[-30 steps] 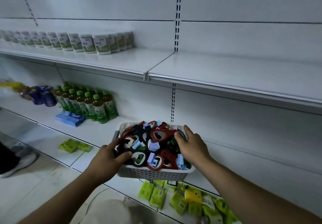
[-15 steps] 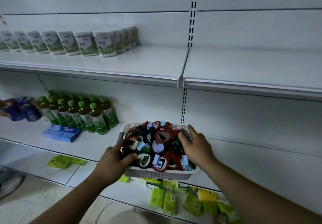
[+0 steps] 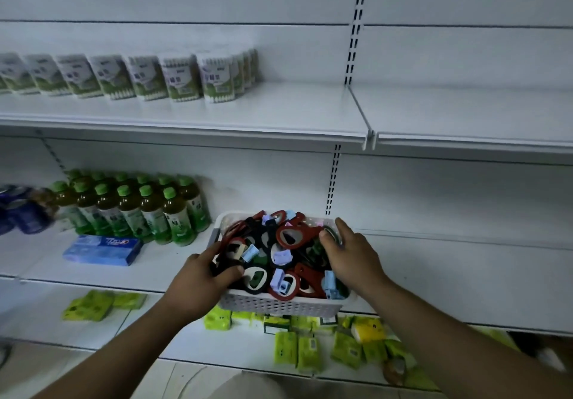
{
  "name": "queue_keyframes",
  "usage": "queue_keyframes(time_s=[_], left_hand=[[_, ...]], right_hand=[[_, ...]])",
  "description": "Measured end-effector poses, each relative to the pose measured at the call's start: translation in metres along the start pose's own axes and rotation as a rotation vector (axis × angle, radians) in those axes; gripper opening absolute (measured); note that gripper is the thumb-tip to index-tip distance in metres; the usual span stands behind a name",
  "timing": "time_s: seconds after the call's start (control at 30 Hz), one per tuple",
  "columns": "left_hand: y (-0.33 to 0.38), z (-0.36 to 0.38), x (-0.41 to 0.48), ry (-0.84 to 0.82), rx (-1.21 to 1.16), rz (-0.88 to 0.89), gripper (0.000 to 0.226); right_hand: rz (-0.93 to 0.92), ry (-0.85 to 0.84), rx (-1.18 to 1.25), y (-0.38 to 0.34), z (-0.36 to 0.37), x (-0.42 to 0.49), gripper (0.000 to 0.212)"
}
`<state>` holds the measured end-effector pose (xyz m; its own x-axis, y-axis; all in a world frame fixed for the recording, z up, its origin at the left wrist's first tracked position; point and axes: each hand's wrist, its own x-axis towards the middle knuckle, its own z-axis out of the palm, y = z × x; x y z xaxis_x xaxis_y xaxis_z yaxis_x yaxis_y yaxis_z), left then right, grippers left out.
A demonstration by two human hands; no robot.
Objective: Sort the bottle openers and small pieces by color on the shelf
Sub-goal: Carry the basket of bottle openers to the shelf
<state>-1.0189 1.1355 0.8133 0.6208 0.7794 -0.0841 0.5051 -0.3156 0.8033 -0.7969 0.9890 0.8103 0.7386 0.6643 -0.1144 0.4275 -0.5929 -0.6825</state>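
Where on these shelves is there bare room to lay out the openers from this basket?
Bare: middle shelf right of the basket; upper shelf right of the row of tubs, across the divider. Crowded: bottles and blue box left of the basket; green packets on the bottom shelf.

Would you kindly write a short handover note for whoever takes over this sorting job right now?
Hands: the left hand grips the left side of the white basket, thumb over the rim. The right hand grips its right rim, thumb inside.
Things: red, black and green bottle openers and pale blue and lilac small pieces lie mixed in the basket, held at the front of the middle shelf.
Done: nothing sorted yet; no pieces are laid out on the shelf.
Left: set the basket down, then group everything by color.
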Motion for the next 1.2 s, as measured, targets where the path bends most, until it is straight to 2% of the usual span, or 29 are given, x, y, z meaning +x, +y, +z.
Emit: queue_keyframes(time_s=[0.13,0.27,0.4,0.5,0.57,0.67,0.77,0.93,1.1,1.2], left_hand=[[0.009,0.011,-0.002,0.041,-0.010,-0.017,0.055],[0.014,0.022,-0.003,0.052,-0.026,-0.053,0.063],[0.020,0.031,-0.002,0.058,-0.001,-0.057,0.051],[0.019,0.029,0.002,0.038,-0.010,-0.059,0.061],[0.011,0.022,0.009,0.012,-0.011,-0.056,0.069],[-0.003,0.010,0.018,-0.022,-0.001,-0.011,0.061],[-0.023,-0.006,0.029,-0.063,-0.008,0.004,0.066],[-0.058,-0.018,0.052,-0.142,0.001,0.048,0.054],[-0.072,0.006,0.075,-0.168,-0.006,0.032,0.044],[-0.094,0.028,0.095,-0.163,-0.022,-0.012,0.055]], right_hand=[[-0.031,-0.005,-0.007,0.005,-0.009,0.010,0.065],[-0.053,-0.037,0.001,0.014,-0.013,0.018,0.066],[-0.049,-0.051,0.003,0.021,-0.017,0.024,0.064],[-0.038,-0.042,-0.002,0.020,-0.014,0.025,0.064],[-0.023,-0.025,-0.009,0.016,-0.008,0.026,0.063],[0.004,0.005,-0.013,0.006,0.007,0.024,0.064],[0.039,0.010,0.004,-0.005,0.026,0.016,0.065],[0.088,0.030,0.022,-0.011,0.054,0.018,0.066],[0.121,0.001,-0.005,0.011,0.077,0.049,0.066],[0.136,-0.045,-0.039,0.026,0.094,0.076,0.066]])
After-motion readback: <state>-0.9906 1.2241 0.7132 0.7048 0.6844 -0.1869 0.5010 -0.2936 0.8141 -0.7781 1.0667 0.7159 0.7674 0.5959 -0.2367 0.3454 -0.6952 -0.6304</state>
